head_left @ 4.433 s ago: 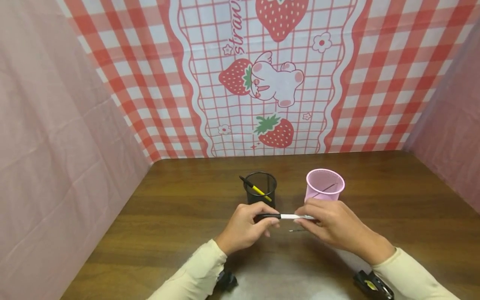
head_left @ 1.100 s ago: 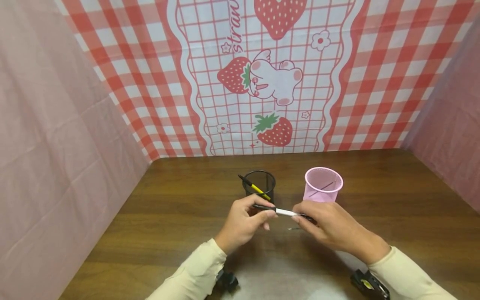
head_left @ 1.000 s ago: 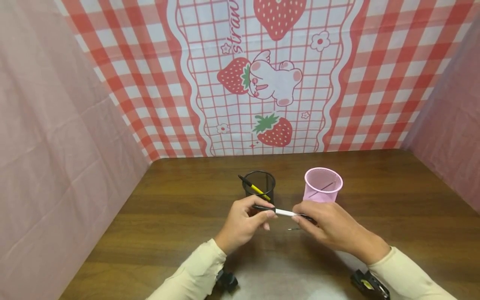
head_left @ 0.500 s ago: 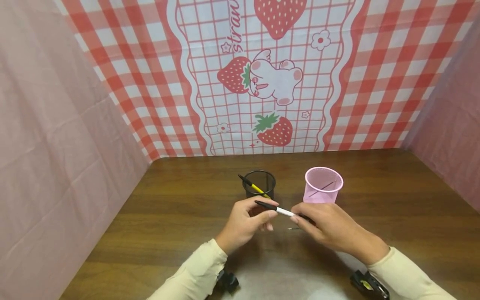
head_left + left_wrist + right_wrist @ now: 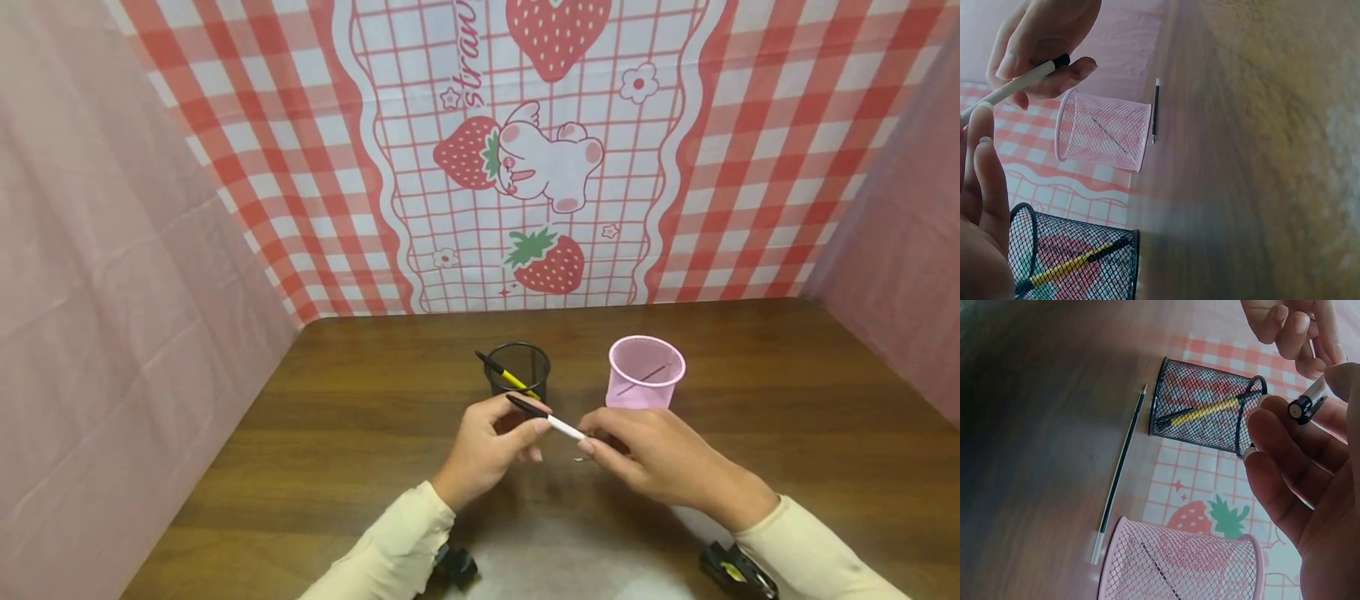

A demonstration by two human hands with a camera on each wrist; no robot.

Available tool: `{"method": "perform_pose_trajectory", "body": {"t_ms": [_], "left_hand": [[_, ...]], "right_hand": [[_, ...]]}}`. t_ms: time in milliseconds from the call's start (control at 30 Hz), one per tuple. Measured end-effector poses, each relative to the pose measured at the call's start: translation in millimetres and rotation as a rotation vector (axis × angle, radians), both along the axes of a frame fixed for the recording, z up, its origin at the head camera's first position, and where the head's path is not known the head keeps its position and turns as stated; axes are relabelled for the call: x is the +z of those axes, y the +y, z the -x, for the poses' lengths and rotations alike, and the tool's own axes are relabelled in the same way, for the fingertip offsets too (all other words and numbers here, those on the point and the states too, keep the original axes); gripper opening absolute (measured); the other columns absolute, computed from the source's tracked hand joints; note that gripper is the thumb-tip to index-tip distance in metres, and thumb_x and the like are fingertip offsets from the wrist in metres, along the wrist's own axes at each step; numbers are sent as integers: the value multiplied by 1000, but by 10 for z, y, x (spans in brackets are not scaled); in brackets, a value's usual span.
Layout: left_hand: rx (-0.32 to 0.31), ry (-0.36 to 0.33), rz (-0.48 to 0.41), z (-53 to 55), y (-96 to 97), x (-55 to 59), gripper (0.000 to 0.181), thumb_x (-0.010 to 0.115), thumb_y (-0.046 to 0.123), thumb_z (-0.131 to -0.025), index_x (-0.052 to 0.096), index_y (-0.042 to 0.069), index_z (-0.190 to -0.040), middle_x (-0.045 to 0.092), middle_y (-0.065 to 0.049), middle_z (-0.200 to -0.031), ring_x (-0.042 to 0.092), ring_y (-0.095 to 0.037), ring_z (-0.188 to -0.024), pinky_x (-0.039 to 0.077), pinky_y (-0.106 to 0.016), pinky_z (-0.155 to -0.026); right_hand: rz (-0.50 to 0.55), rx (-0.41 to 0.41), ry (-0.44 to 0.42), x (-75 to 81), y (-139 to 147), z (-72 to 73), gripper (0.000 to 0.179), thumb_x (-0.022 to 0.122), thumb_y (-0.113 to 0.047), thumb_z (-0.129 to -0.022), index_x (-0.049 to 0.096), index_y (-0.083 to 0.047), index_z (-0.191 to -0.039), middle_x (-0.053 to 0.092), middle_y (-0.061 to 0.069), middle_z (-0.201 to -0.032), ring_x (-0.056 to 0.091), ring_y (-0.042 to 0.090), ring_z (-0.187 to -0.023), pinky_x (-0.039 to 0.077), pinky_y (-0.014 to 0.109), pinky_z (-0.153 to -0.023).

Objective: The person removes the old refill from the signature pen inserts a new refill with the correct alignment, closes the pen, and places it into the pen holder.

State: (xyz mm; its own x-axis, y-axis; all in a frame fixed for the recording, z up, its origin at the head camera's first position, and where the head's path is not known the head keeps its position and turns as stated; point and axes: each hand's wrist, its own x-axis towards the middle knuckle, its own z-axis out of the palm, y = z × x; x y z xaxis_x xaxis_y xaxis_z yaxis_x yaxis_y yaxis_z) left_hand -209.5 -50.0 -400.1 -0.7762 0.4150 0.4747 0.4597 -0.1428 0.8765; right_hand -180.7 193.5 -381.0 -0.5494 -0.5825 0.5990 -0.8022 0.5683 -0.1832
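A pen [image 5: 566, 427] with a white barrel and a black front section is held in the air between both hands. My left hand [image 5: 489, 443] pinches it near the black section, thumb below. At the other end my right hand [image 5: 667, 457] grips the white barrel; in the right wrist view the pen's black end and clip [image 5: 1300, 411] show beside the fingers. An ink refill [image 5: 1121, 469] with a dark ink column lies on the table below the hands, mostly hidden in the head view.
Behind the left hand stands a black mesh cup [image 5: 545, 379] with a yellow-and-black pen [image 5: 516, 380] leaning in it. Behind the right hand, a pink mesh cup [image 5: 637, 395] holds a thin dark refill [image 5: 647, 377]. Checkered cloth [image 5: 757, 167] hangs at the table's far edge.
The pen has gone from nearly level to slanted, its black left end now higher and pointing away. The right hand's fingers have shifted slightly on the barrel. Cups and refills have stayed put.
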Motion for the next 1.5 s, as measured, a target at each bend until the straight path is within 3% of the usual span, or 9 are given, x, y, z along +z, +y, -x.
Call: {"method": "perform_pose_trajectory", "body": {"t_ms": [233, 367, 467, 800, 1033, 1167, 1333, 1500], "left_hand": [[54, 4, 1, 46, -75, 47, 18, 70, 7, -94, 70, -4, -108, 66, -20, -79, 65, -24, -55, 56, -47, -52], [83, 5, 7, 67, -117, 76, 20, 70, 9, -94, 68, -7, -107, 65, -15, -72, 64, -31, -55, 55, -45, -52], [86, -8, 1, 72, -121, 83, 21, 70, 9, -95, 67, -8, -107, 66, -14, -73, 65, -28, -56, 56, -40, -52], [136, -31, -8, 101, -160, 86, 17, 72, 10, -94, 70, -2, -105, 63, -16, -68, 63, -30, -56, 55, -38, -52], [159, 2, -30, 128, -195, 123, 18, 71, 8, -94, 69, -6, -105, 64, -16, -70, 63, -20, -55, 53, -29, -53], [168, 28, -53, 173, -211, 148, 18, 71, 7, -94, 68, -6, -106, 66, -12, -73, 63, -25, -54, 52, -26, -53], [181, 62, -68, 221, -230, 153, 17, 70, 5, -94, 69, -5, -106, 64, -24, -73, 62, -30, -52, 53, -31, -50], [251, 77, -97, 239, -274, 175, 15, 69, 3, -94, 68, -6, -106, 61, -21, -65, 62, -21, -50, 52, -31, -49]], "right_hand": [[-10, -20, 7, 11, 8, 16, 16, 73, -20, -91, 66, -24, -105, 56, -25, -84, 50, -7, -70, 44, 17, -61], [20, -10, 66, 0, 3, 30, 17, 73, -19, -90, 66, -22, -105, 53, -21, -84, 50, -3, -70, 41, 15, -59], [32, -13, 80, -4, 6, 28, 17, 73, -18, -89, 67, -22, -104, 52, -20, -85, 50, -1, -70, 41, 14, -59], [1, -53, 11, -34, 17, 8, 14, 72, -23, -91, 67, -23, -105, 51, -21, -86, 52, 0, -71, 42, 15, -60], [-30, -64, 2, -28, 31, 18, 15, 73, -25, -90, 67, -22, -104, 52, -22, -86, 52, -3, -71, 43, 14, -61], [-33, -56, 11, -12, 44, 27, 12, 73, -24, -90, 67, -23, -101, 53, -22, -86, 53, -2, -71, 42, 14, -61], [-37, -50, 28, -12, 50, 28, 7, 71, -26, -92, 66, -25, -98, 53, -22, -87, 53, -2, -71, 43, 15, -62], [-27, -19, 41, -28, 38, 33, 3, 70, -24, -94, 67, -24, -94, 53, -22, -87, 52, -3, -72, 43, 15, -62]]}}
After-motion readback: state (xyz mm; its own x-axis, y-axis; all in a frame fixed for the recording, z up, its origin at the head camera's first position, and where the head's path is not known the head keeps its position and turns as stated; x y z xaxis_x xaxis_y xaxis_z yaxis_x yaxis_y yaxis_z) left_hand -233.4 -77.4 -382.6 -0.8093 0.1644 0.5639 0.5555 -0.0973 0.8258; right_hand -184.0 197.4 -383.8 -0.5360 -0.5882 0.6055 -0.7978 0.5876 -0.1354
